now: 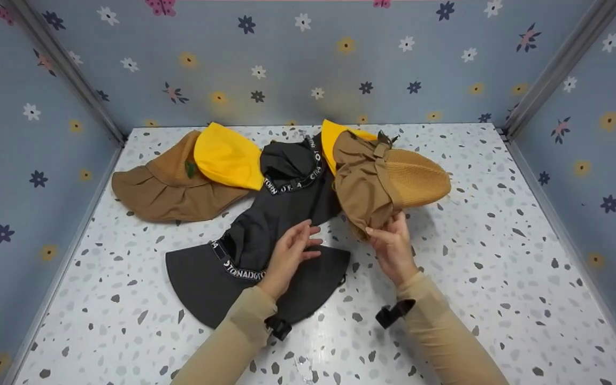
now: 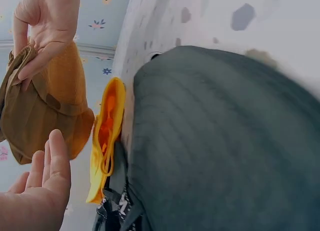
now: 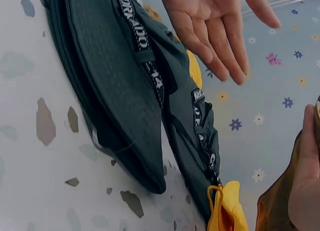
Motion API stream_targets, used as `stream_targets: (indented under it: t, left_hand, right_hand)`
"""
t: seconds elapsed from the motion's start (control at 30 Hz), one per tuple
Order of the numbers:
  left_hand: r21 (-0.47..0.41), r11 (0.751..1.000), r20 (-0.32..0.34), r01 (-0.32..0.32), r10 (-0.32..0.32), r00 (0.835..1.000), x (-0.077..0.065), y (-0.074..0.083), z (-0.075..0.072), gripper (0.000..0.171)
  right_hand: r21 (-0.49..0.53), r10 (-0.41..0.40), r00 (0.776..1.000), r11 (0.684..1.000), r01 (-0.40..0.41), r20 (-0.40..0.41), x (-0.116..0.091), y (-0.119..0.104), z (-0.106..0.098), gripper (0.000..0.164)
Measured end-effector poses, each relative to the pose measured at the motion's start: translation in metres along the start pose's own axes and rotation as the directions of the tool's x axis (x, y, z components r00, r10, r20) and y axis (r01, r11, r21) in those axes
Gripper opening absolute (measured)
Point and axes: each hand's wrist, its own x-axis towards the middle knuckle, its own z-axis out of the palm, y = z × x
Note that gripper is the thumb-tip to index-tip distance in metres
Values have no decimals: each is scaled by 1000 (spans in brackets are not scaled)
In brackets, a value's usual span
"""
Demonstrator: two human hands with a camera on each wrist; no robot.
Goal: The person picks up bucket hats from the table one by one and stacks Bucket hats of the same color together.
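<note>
My right hand (image 1: 393, 248) pinches the brim edge of a brown sun hat (image 1: 364, 184) with a tan woven crown, raised off the table in the left wrist view. My left hand (image 1: 292, 254) is held over a black wide-brimmed hat (image 1: 195, 275), its fingers extended and nothing in them. That hat has a black band with white lettering. Behind it lies a second black hat (image 1: 289, 160) with a similar band. A yellow hat (image 1: 332, 136) is partly hidden behind the raised brown one; its cord shows in both wrist views.
At the left, another brown hat (image 1: 179, 198) lies partly under a yellow hat (image 1: 230, 155). The speckled white table (image 1: 500, 256) is bounded by blue flowered panels (image 1: 286, 64) at the back and both sides.
</note>
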Motion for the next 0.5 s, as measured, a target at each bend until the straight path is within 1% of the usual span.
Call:
stream_targets:
  t: [0.1, 0.2, 0.33, 0.5]
  left_hand:
    - [-23, 1000, 10, 12, -12, 1000, 2, 4, 1, 52]
    - [-40, 999, 16, 23, -22, 1000, 4, 8, 2, 51]
    - [-52, 998, 14, 27, -26, 1000, 5, 14, 3, 52]
    - [-75, 997, 12, 24, -23, 1000, 3, 18, 1, 51]
  right_hand:
    - [-20, -3, 1000, 1000, 4, 30, -4, 1, 4, 60]
    - [-41, -1, 998, 999, 3, 62, -7, 3, 6, 66]
    - [-100, 1, 995, 995, 9, 100, -12, 4, 8, 70]
    - [-148, 8, 988, 989, 15, 157, -16, 5, 9, 68]
